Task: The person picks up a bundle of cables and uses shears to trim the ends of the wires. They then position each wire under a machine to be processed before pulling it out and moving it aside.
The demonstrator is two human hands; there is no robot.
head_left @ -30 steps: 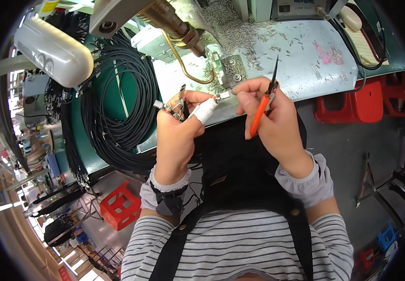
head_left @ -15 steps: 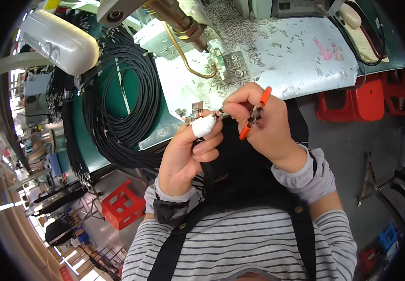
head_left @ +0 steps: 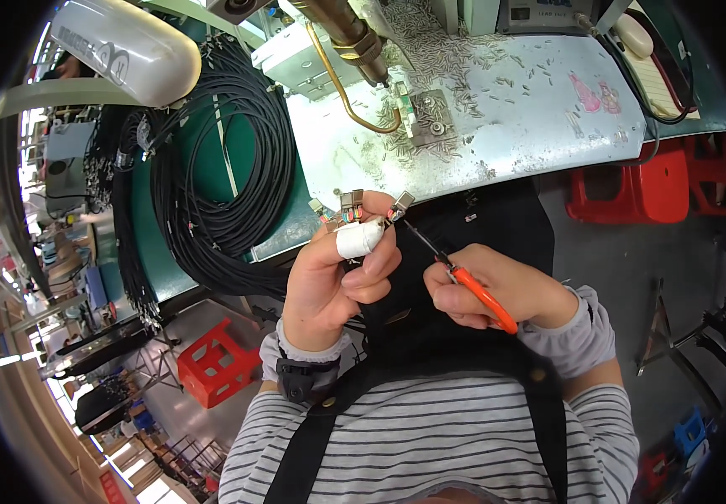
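Grasping small silver metal connectors with coloured wires (head_left: 352, 202) in the left hand (head_left: 325, 277), near the pale metal worktop (head_left: 547, 126); gripping a slim, orange-handled tool (head_left: 484, 297) in the right hand (head_left: 497, 286), with dark tip close by one connector.

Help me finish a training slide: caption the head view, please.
Left hand grips small metal connectors; right hand holds an orange-handled tool, its tip beside one connector.

The head fisheye looks down, seemingly from near
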